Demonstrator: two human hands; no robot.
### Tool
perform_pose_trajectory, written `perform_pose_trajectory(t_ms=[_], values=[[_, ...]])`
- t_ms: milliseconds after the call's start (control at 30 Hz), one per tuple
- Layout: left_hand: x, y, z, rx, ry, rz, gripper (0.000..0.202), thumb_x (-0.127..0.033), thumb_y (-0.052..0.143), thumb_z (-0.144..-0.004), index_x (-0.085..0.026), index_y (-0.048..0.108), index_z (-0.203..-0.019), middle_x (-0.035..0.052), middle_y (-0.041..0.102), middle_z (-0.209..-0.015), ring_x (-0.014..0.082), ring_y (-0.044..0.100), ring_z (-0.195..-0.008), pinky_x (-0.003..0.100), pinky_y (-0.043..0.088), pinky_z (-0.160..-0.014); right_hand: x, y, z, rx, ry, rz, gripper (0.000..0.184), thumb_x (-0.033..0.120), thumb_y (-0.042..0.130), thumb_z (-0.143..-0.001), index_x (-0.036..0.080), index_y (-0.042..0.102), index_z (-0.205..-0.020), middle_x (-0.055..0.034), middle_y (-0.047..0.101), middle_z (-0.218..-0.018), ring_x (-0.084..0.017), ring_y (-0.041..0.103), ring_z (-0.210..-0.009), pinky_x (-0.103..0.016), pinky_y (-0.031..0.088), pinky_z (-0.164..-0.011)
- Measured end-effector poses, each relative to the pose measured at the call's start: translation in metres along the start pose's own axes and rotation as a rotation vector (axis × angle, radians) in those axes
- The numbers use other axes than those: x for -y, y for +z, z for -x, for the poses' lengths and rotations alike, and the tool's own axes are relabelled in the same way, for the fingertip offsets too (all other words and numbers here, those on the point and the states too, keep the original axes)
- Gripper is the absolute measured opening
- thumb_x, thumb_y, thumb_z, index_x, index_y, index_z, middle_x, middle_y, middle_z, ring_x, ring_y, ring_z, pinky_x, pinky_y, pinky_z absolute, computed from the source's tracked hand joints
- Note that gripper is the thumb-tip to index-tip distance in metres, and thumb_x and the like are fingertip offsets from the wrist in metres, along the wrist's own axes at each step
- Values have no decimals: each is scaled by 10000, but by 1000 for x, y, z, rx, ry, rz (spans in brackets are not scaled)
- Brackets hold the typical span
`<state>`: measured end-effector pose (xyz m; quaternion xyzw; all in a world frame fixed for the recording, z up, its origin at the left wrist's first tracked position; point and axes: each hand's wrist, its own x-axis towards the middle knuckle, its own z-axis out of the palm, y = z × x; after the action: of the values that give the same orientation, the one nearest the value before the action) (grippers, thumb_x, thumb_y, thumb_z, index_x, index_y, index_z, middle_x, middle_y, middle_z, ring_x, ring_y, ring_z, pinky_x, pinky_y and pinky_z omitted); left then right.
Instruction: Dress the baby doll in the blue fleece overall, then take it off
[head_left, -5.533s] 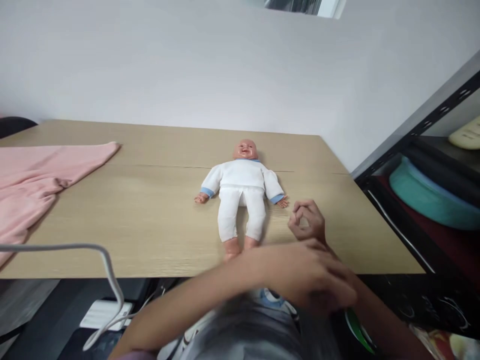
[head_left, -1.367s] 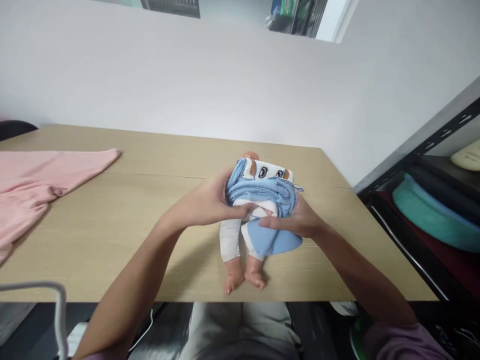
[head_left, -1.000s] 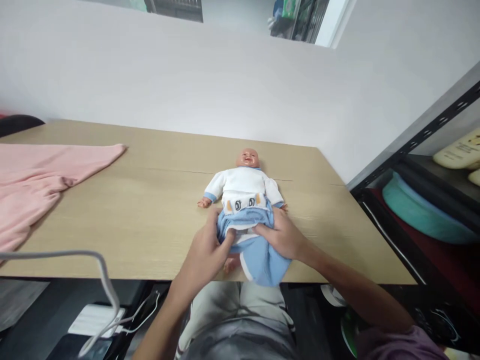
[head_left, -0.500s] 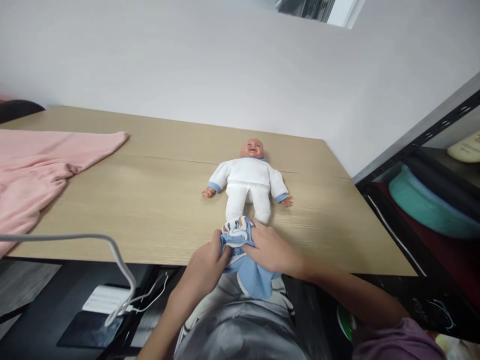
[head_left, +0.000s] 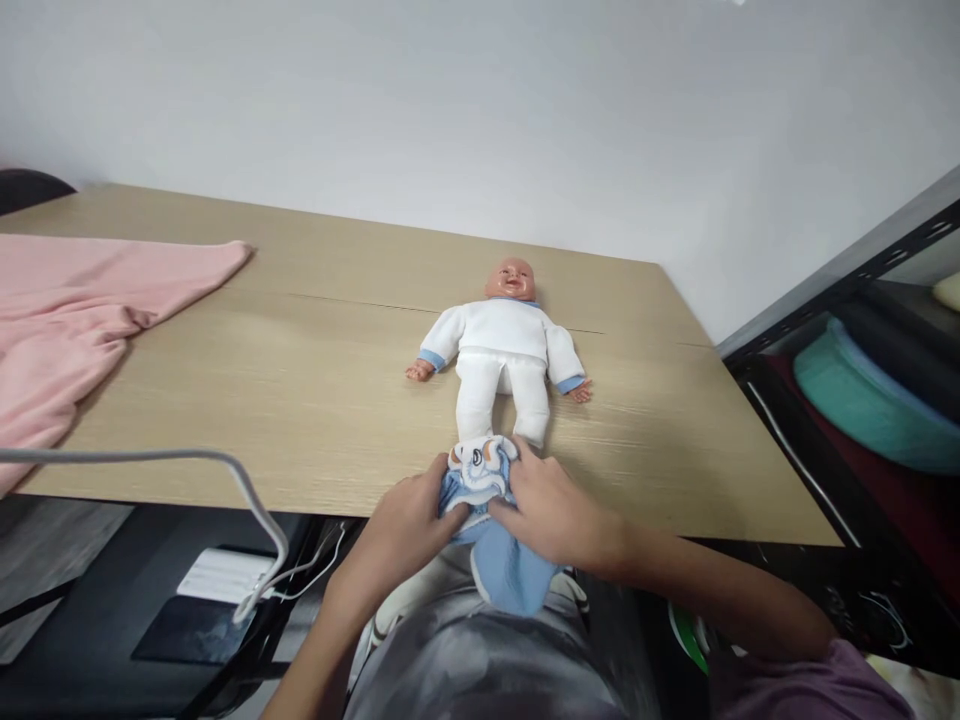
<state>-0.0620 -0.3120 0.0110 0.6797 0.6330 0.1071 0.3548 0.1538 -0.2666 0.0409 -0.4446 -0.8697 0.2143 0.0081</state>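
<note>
A baby doll (head_left: 504, 330) in a white top with blue cuffs and white trousers lies on its back on the table, feet toward me. At the table's front edge, a small light-blue garment (head_left: 514, 575) with a white cartoon animal face is bunched between my hands. My left hand (head_left: 409, 515) grips its left side, thumb in front. My right hand (head_left: 559, 510) pinches the opposite side close to the doll's legs. The doll's feet are hidden behind the cloth and my fingers. Part of the garment hangs down over my lap.
A pink cloth (head_left: 67, 320) lies over the left of the wooden table (head_left: 322, 400). A grey cable (head_left: 255, 510) arches in front at lower left, above a white power bank (head_left: 225, 575) on a black chair. To the right, a shelf holds a teal basin (head_left: 870, 400).
The view has shifted slightly. My hands still hold the garment, its cartoon face now spread a little flatter and its lower part hanging more openly. The doll has stayed in place.
</note>
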Motion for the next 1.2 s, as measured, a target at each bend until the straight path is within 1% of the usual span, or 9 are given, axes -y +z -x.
perform_pose_trajectory(t_ms=[100,200,367,533,667,800,900,1033,1200], values=[[4,5,-4,-6,13,-78,495,-310,577,-991,-187,497,-1464,188,804,-1200,431,754,-1134,464,511,-915,-1,7,2,-7,17,28,328,388,594,-1060,183,733,-1275,-221,733,-1377,-350,758,-1110,-497,628,-985],[7,13,-10,-58,9,-92,443,-289,602,-972,-195,517,-1396,186,796,-1176,422,750,-1107,465,515,-911,-4,10,1,3,44,1,301,335,595,-1051,156,736,-1249,-237,735,-1367,-350,775,-1061,-505,637,-948],[9,26,-12,-228,-17,165,346,-274,591,-929,-245,545,-1271,112,772,-1137,372,736,-1093,457,537,-913,-13,9,-1,-10,62,-213,406,336,691,-1050,166,682,-1418,-208,731,-1464,-384,714,-1338,-548,564,-1142],[12,30,-12,-398,62,310,454,-260,603,-882,-228,573,-1334,122,735,-1302,359,688,-1238,500,521,-1070,-24,6,-3,-112,-15,-439,387,298,725,-1019,229,706,-1399,-139,762,-1451,-355,712,-1363,-542,541,-1182],[17,35,-18,-365,121,469,559,-210,566,-899,-193,489,-1453,126,702,-1351,305,689,-1230,450,540,-1069,-32,10,-5,-198,-58,-539,309,259,744,-976,257,738,-1285,-94,817,-1306,-329,772,-1220,-491,597,-1088],[23,40,-30,-396,183,604,492,-147,539,-908,-193,503,-1396,83,704,-1255,245,699,-1120,379,560,-1003,-43,17,-9,-246,-28,-480,215,282,780,-944,245,726,-1149,-92,835,-1124,-320,804,-1032,-446,635,-915],[30,34,-41,-389,272,578,421,-154,573,-956,-200,552,-1374,70,715,-1223,235,696,-1090,365,557,-985,-59,13,-19,-302,-117,-375,197,313,804,-934,218,719,-1084,-104,822,-1057,-314,794,-970,-432,630,-872],[40,6,-53,-335,422,439,262,-251,668,-1032,-202,666,-1290,92,730,-1260,270,689,-1166,404,547,-1058,-85,-4,-41,-340,-402,-358,340,332,854,-912,211,719,-1200,-101,783,-1223,-288,775,-1083,-390,627,-931],[46,-29,-68,-185,556,268,160,-288,721,-1067,-241,778,-1209,91,746,-1352,283,662,-1268,417,519,-1112,-102,-28,-67,-159,-537,-358,290,315,893,-889,209,784,-1136,-76,808,-1233,-260,786,-1085,-362,616,-986]])
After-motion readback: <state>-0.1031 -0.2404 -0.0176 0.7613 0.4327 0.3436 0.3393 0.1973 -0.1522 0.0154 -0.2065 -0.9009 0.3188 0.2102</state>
